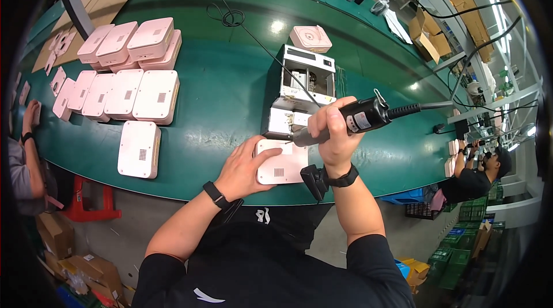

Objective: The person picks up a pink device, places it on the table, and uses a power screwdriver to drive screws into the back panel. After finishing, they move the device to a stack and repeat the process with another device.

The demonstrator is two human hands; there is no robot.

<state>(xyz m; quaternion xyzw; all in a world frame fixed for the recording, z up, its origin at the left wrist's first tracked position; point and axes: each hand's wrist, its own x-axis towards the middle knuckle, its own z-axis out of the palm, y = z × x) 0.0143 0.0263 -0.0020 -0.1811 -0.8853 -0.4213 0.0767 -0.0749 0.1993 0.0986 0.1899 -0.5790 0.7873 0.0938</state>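
My right hand (335, 134) is wrapped round a grey-and-black electric screwdriver (364, 116), held tilted with its cord leading off to the right. The bit points at the upper right part of a pale pink square case (291, 168); I cannot tell whether it touches a screw. This case lies flat at the table's near edge, its vent slots showing. My left hand (243, 168) grips the case from its left side, thumb over the top face. Just beyond the case stands a grey metal screw feeder (308, 100) with an open top.
On the green table (219, 100), several pink cases (121, 95) stand in rows and stacks at left, one (139, 149) set nearer. Another pink case (311, 38) sits behind the feeder. A black cord (262, 46) hangs across the middle. Co-workers sit left, right and far across.
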